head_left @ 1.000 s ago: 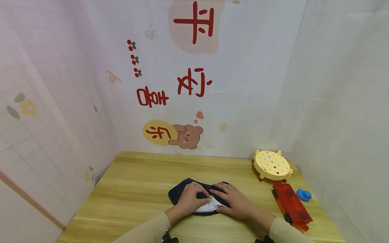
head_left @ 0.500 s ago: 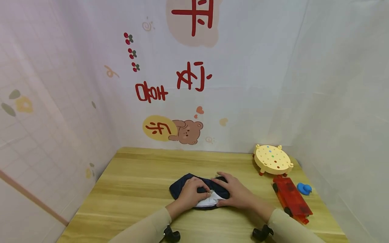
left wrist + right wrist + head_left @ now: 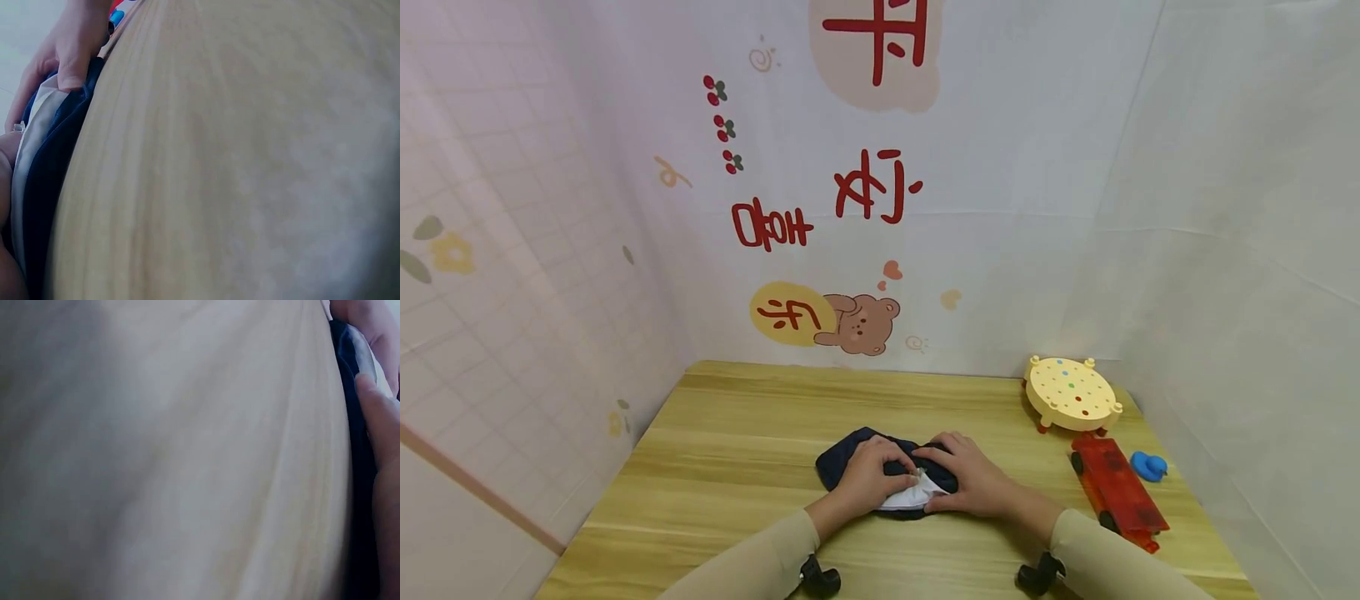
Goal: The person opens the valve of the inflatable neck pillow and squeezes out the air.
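Gripping a dark blue garment (image 3: 880,473) with both hands near the middle of the desk's (image 3: 722,467) front edge.

Curling left hand (image 3: 867,483) and right hand (image 3: 977,485) fingers onto soft, light, limp cloth; pinching at the white lining (image 3: 912,497) probably working best.

A dark navy cloth (image 3: 857,450) (white lining showing, possibly a garment) lies bunched on the table.

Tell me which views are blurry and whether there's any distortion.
Head view: sharp, evenly lit, wide-angle bending at the edges, both hands on the dark cloth. Left wrist view: table soft and blurred up close. Right wrist view: mostly a blurred pale surface, shaded at the left.
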The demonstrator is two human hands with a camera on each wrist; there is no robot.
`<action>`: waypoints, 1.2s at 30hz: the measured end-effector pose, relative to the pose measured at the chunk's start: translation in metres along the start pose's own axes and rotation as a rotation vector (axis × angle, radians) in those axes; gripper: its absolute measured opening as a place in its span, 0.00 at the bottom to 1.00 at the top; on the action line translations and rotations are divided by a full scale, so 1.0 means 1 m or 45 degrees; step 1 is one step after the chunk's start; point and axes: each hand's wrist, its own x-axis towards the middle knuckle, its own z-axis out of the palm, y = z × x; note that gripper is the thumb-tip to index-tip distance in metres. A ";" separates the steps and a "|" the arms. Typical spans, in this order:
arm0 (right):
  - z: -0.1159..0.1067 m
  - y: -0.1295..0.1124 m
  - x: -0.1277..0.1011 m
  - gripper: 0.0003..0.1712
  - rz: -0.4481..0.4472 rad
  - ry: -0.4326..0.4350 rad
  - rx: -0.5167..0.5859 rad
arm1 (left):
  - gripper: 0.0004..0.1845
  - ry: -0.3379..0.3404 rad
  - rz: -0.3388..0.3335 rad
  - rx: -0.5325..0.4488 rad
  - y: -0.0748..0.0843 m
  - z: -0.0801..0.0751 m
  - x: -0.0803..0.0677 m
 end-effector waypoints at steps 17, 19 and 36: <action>0.003 -0.005 0.010 0.31 0.041 0.010 -0.073 | 0.05 0.014 0.020 0.030 0.002 0.002 0.002; 0.003 -0.005 0.011 0.30 0.043 0.002 -0.070 | 0.05 0.012 0.017 0.028 0.002 0.001 0.002; 0.006 -0.002 0.013 0.23 -0.001 0.024 -0.040 | 0.06 0.011 0.012 0.010 0.003 0.001 0.000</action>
